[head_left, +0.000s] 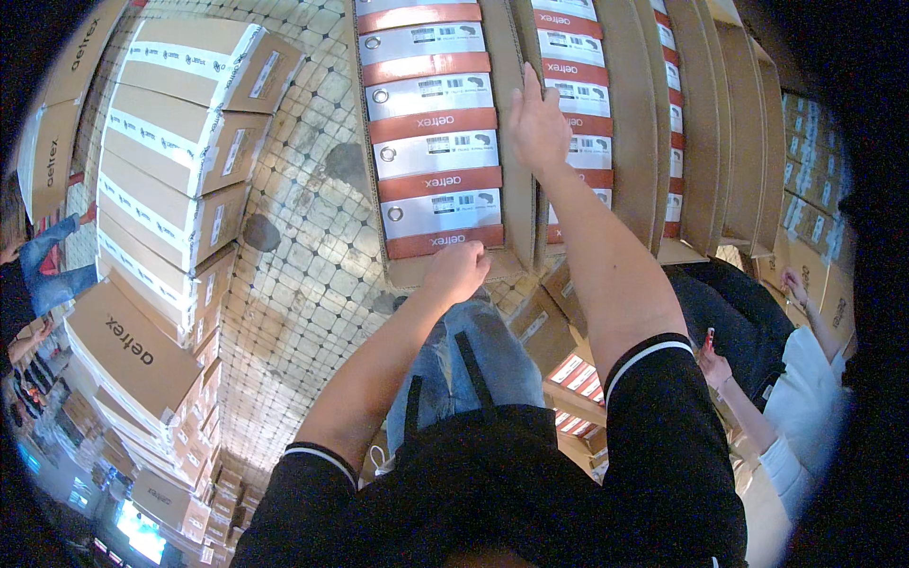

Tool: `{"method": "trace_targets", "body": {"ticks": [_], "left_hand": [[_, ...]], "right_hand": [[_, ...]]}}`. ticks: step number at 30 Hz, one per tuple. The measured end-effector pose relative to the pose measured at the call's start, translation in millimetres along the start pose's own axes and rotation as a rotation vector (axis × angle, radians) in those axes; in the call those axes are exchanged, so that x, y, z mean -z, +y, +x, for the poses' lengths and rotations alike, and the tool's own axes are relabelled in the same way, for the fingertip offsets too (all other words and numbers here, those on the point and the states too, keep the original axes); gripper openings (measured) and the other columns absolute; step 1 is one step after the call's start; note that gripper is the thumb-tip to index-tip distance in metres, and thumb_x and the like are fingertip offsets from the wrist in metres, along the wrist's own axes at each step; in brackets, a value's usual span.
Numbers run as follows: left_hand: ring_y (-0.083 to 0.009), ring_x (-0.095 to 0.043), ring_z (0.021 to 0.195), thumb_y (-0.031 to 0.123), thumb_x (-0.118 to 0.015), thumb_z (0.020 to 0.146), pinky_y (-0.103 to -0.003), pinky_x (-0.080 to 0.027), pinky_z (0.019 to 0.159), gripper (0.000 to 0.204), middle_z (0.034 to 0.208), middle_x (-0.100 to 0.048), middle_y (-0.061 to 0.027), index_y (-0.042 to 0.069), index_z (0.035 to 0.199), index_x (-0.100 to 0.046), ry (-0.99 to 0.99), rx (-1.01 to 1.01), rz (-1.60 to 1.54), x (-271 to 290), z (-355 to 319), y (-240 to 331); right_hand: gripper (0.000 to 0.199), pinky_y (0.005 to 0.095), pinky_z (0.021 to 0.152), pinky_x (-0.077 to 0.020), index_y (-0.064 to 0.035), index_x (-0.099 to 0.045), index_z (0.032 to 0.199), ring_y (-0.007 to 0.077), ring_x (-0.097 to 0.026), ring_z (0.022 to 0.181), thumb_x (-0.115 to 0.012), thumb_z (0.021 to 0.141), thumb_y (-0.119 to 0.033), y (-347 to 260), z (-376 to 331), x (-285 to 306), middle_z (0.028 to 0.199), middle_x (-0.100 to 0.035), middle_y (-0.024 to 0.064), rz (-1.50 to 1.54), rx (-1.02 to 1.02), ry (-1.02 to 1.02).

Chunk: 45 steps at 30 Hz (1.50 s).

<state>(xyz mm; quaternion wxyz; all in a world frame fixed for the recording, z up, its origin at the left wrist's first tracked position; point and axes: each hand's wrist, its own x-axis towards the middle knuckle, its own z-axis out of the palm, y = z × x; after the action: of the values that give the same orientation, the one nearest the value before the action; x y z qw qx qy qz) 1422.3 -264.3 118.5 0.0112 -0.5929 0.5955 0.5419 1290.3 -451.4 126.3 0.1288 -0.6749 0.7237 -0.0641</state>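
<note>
An open cardboard carton [379, 241] stands in front of me, holding a row of white-and-orange shoeboxes [440, 153] with labels on their faces. At its near end is my left hand [459, 272], fingers curled against the nearest shoebox and carton flap; what they hold, if anything, is hidden. My right hand [542, 128] reaches farther out and lies along the carton's right-hand flap [516, 204], beside the neighbouring carton. Its fingers are stretched forward. A second row of shoeboxes [589, 99] fills that neighbouring carton, partly covered by my right hand and forearm.
More open cartons [696, 123] stand in line to the right. Taped closed cartons [175, 142] are stacked on the left, beyond the tiled floor [303, 180]. A person's hand [715, 364] holds a small red object at right; another person's jeaned leg [57, 256] shows far left.
</note>
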Motion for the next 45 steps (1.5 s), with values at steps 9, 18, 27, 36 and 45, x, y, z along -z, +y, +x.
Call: {"method": "trace_targets", "body": {"ticks": [9, 18, 27, 36, 45], "left_hand": [[-0.0400, -0.057, 0.108, 0.024, -0.068, 0.083, -0.048, -0.047, 0.091, 0.033, 0.121, -0.057, -0.0215, 0.006, 0.110, -0.064, 0.808, -0.162, 0.301, 95.7, 38.5, -2.7], [-0.0370, -0.064, 0.093, 0.020, -0.057, 0.090, -0.051, -0.049, 0.075, 0.070, 0.114, -0.061, -0.0242, 0.017, 0.152, -0.023, 0.770, 0.283, 0.213, 181.4, 92.1, -2.3], [-0.0400, -0.065, 0.076, 0.019, -0.050, 0.094, -0.051, -0.049, 0.069, 0.069, 0.087, -0.067, -0.0209, 0.020, 0.154, -0.015, 0.728, 0.223, 0.158, 196.8, 80.1, -21.5], [-0.0439, -0.063, 0.064, 0.023, -0.048, 0.096, -0.051, -0.048, 0.059, 0.063, 0.077, -0.065, -0.0238, 0.018, 0.153, -0.021, 0.782, 0.177, 0.133, 194.8, 87.2, -34.7], [-0.0432, -0.063, 0.065, 0.024, -0.048, 0.097, -0.050, -0.048, 0.059, 0.060, 0.080, -0.066, -0.0243, 0.013, 0.152, -0.025, 0.739, 0.217, 0.047, 200.7, 85.1, -38.5]], "right_hand": [[0.049, 0.0512, 0.075, -0.0539, -0.0159, -0.038, 0.144, 0.0408, -0.065, 0.086, -0.045, 0.098, -0.032, -1.6, -0.3, 0.0, 0.106, -0.055, 0.0238, 0.009, -0.011, 0.002], [0.047, 0.0509, 0.074, -0.0538, -0.0165, -0.040, 0.143, 0.0404, -0.065, 0.085, -0.044, 0.099, -0.033, -6.2, 2.5, 4.0, 0.104, -0.055, 0.0216, 0.035, -0.073, -0.027], [0.045, 0.0515, 0.074, -0.0523, -0.0171, -0.043, 0.141, 0.0410, -0.063, 0.086, -0.046, 0.098, -0.031, -12.6, 4.4, 8.7, 0.107, -0.054, 0.0208, 0.085, -0.137, -0.086], [0.040, 0.0486, 0.072, -0.0522, -0.0132, -0.050, 0.134, 0.0388, -0.062, 0.087, -0.049, 0.098, -0.031, -16.4, 7.7, 8.9, 0.107, -0.053, 0.0185, 0.086, -0.151, -0.106], [0.038, 0.0465, 0.066, -0.0551, -0.0148, -0.054, 0.129, 0.0371, -0.064, 0.086, -0.057, 0.093, -0.026, -15.3, 9.0, 2.8, 0.112, -0.055, 0.0164, 0.075, -0.108, -0.009]]}}
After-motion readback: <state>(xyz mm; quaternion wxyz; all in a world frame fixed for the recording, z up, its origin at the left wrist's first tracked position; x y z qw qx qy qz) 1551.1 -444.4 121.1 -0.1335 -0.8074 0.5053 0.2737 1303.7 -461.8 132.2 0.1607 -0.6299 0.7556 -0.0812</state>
